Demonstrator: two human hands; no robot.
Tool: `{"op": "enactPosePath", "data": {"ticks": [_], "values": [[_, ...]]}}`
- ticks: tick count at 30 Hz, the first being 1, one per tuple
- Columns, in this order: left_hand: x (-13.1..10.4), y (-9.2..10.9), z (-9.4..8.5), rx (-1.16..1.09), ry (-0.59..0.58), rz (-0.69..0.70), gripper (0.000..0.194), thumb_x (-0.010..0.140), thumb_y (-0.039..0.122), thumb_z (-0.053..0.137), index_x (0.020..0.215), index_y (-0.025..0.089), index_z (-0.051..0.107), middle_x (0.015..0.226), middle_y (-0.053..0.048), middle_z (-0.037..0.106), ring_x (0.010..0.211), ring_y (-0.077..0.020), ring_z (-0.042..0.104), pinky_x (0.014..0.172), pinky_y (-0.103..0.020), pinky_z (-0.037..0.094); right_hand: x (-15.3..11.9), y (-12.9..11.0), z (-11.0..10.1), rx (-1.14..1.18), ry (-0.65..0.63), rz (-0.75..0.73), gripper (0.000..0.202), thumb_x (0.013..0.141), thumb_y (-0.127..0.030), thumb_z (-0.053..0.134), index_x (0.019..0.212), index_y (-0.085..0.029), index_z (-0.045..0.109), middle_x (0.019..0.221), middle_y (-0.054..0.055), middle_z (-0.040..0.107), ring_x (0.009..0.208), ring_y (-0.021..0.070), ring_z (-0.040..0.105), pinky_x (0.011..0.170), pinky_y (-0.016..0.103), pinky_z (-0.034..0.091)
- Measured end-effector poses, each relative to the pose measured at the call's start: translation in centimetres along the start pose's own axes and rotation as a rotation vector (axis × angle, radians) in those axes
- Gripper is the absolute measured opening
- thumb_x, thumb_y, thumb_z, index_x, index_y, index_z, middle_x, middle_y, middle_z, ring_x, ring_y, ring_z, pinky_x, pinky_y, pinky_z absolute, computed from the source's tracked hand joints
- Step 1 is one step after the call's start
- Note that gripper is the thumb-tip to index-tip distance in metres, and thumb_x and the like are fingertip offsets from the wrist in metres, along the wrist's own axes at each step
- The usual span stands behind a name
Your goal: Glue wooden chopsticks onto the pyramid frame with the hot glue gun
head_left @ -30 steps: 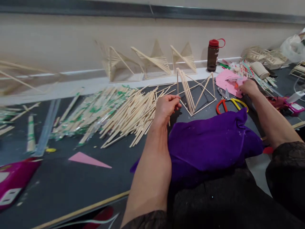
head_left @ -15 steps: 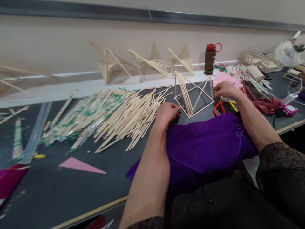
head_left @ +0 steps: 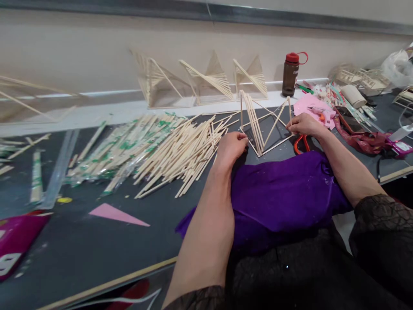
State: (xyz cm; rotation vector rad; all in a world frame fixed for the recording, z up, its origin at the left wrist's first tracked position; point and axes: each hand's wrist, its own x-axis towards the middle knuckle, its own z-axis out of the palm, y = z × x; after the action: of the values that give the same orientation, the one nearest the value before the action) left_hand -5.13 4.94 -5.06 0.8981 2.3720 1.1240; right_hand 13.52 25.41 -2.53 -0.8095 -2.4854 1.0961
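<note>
two curled: left hand [head_left: 232, 148], right hand [head_left: 306, 125] | flanking stick frame [head_left: 254, 122] | grip narrow, holding unclear

Deep purple across the cloth [head_left: 280, 198]; dark grey over the worktop [head_left: 80, 262]. Pale straw on the sticks [head_left: 183, 153] and the frame [head_left: 254, 122], green print on the clear wrappers [head_left: 124, 148]. Brown through the bottle [head_left: 290, 79], red on its cap [head_left: 292, 57]. Pink on the triangle [head_left: 118, 214] and the sheet [head_left: 301, 104], orange-red on the scissors [head_left: 306, 143], magenta on the pack [head_left: 29, 232]. Black, webbed with fine lines, on the sleeves [head_left: 376, 215].

Dim, even light; soft shadow on wall [head_left: 97, 56]; glints on plastic wrappers [head_left: 124, 150]; left edge blurred, stretched.
</note>
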Motion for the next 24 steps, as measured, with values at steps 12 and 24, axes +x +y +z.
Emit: {"op": "enactPosePath", "data": {"ticks": [12,24], "values": [[-2.1,2.2,-0.8,-0.249,-0.138,-0.194,0.009,0.092,0.015,0.054,0.089,0.015,0.063,0.062,-0.006,0.069,0.046,-0.0147,0.064,0.042,-0.022,0.035,-0.7,-0.3,0.1,0.257,0.141,0.039,0.015,0.076,-0.005,0.064,0.063,-0.012,0.066,0.053,0.003,0.059,0.044,0.0063,0.047,0.042,0.020,0.032],[-1.3,2.3,0.0,-0.612,0.039,-0.272,0.018,0.090,0.011,0.054,0.073,0.014,0.059,0.060,-0.001,0.062,0.040,-0.0097,0.058,0.036,-0.018,0.037,-0.7,-0.1,0.8,0.382,0.135,0.009,0.020,0.082,-0.007,0.061,0.063,-0.014,0.061,0.050,-0.001,0.056,0.043,0.0058,0.046,0.045,0.021,0.037]]}}
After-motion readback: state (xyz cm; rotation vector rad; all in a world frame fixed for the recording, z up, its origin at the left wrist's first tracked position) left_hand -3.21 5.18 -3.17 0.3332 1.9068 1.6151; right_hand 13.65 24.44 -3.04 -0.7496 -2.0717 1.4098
